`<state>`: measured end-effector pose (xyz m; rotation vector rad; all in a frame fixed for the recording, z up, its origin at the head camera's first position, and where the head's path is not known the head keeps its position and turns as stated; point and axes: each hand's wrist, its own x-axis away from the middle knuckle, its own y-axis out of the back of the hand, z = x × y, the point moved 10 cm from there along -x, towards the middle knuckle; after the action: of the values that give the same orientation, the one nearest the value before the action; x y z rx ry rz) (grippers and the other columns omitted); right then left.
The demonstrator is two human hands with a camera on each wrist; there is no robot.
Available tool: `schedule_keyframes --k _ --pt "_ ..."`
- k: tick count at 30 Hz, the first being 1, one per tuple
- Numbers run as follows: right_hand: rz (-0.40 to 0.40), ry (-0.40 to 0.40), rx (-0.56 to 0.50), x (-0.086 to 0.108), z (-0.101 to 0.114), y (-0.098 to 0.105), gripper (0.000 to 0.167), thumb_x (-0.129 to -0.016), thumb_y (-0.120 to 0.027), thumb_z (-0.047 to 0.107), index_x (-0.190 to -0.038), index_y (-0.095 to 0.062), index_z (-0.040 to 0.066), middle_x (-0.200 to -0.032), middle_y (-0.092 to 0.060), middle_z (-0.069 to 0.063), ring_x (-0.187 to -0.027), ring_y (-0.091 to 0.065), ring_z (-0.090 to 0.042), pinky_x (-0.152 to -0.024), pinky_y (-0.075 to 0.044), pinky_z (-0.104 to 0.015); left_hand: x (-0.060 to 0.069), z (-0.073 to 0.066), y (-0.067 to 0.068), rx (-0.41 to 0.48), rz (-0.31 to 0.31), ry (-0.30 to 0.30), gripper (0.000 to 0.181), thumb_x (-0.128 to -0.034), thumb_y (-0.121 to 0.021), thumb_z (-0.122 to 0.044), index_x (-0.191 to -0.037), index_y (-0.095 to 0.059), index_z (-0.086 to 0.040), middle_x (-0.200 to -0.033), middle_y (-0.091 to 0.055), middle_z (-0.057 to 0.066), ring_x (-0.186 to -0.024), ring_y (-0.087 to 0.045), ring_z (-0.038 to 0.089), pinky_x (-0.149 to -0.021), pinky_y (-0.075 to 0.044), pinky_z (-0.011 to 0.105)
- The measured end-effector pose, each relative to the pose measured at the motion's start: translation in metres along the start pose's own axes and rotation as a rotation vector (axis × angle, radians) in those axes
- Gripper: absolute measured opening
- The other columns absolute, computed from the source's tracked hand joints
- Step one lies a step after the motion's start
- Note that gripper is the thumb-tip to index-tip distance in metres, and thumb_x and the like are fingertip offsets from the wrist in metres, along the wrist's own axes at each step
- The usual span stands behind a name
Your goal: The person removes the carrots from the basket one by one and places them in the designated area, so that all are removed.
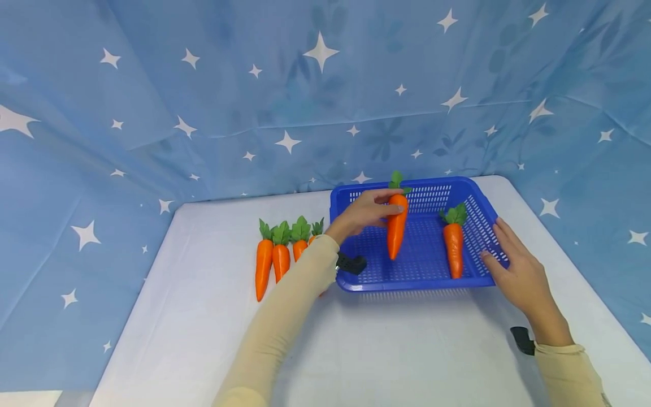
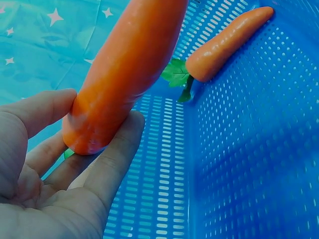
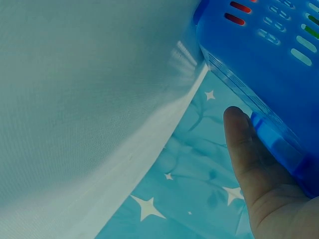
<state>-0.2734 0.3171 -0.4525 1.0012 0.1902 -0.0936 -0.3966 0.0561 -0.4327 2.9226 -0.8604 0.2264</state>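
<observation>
My left hand (image 1: pixel 370 209) pinches an orange carrot (image 1: pixel 396 226) near its leafy top, between thumb and fingers. The carrot hangs tip down over the blue basket (image 1: pixel 427 285); in the left wrist view its thick end sits among the fingertips. A second carrot (image 1: pixel 454 249) with green leaves lies inside, along the basket's right side, and shows again as a carrot (image 2: pixel 229 45) in the left wrist view. At the right rim, my right hand (image 1: pixel 519 271) holds the basket, thumb inward and fingers outside. One straight digit (image 3: pixel 249 154) appears beside the wall in the right wrist view.
Several carrots (image 1: pixel 264 265) lie in a row on the white table (image 1: pixel 203 316), left of the basket and partly behind my left forearm. A blue star-patterned cloth (image 1: pixel 285 85) hangs behind the table. Black straps (image 1: pixel 522 340) are on both wrists.
</observation>
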Motion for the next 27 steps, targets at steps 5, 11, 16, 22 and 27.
schedule_keyframes --k 5,11,16,22,27 --pt "0.006 -0.006 0.007 -0.001 -0.001 -0.001 0.074 -0.11 -0.052 0.028 -0.169 -0.018 0.0 -0.177 -0.013 -0.02 -0.156 -0.018 -0.054 -0.108 -0.027 -0.083 0.007 -0.001 0.007 0.014 -0.006 0.003 0.052 -0.1053 -0.071 -0.013 -0.156 -0.059 -0.011 -0.144 -0.063 0.011 -0.113 -0.07 0.027 -0.091 -0.063 0.044" --pt "0.003 -0.006 0.008 -0.001 -0.001 -0.001 0.074 -0.11 -0.052 0.028 -0.169 -0.018 0.0 -0.177 -0.013 -0.02 -0.156 -0.019 -0.054 -0.109 -0.026 -0.082 0.014 -0.002 0.016 -0.002 -0.013 -0.005 0.052 -0.1059 -0.07 -0.014 -0.156 -0.058 -0.01 -0.145 -0.062 0.013 -0.114 -0.07 0.028 -0.09 -0.063 0.041" --pt "-0.001 -0.005 0.005 -0.001 -0.001 -0.001 0.073 -0.11 -0.052 0.027 -0.169 -0.018 0.0 -0.177 -0.013 -0.02 -0.156 -0.019 -0.053 -0.109 -0.026 -0.082 0.019 -0.001 0.025 -0.007 -0.029 -0.01 0.051 -0.1056 -0.07 -0.014 -0.156 -0.058 -0.011 -0.147 -0.061 0.013 -0.115 -0.07 0.029 -0.09 -0.064 0.041" --pt "0.002 -0.007 0.009 -0.001 -0.001 -0.001 0.073 -0.11 -0.052 0.027 -0.169 -0.018 0.0 -0.177 -0.012 -0.02 -0.156 -0.018 -0.054 -0.11 -0.025 -0.082 0.027 -0.001 0.034 -0.036 -0.052 -0.007 0.052 -0.1058 -0.07 -0.017 -0.156 -0.058 -0.014 -0.147 -0.061 0.013 -0.118 -0.069 0.029 -0.093 -0.062 0.043" --pt "0.007 -0.004 0.008 -0.001 0.0 0.0 0.074 -0.11 -0.051 0.028 -0.169 -0.017 0.0 -0.177 -0.012 -0.02 -0.157 -0.018 -0.054 -0.11 -0.024 -0.082 0.032 -0.001 0.042 -0.041 -0.069 -0.011 0.051 -0.1065 -0.069 -0.019 -0.156 -0.059 -0.015 -0.147 -0.062 0.013 -0.118 -0.069 0.029 -0.092 -0.063 0.043"
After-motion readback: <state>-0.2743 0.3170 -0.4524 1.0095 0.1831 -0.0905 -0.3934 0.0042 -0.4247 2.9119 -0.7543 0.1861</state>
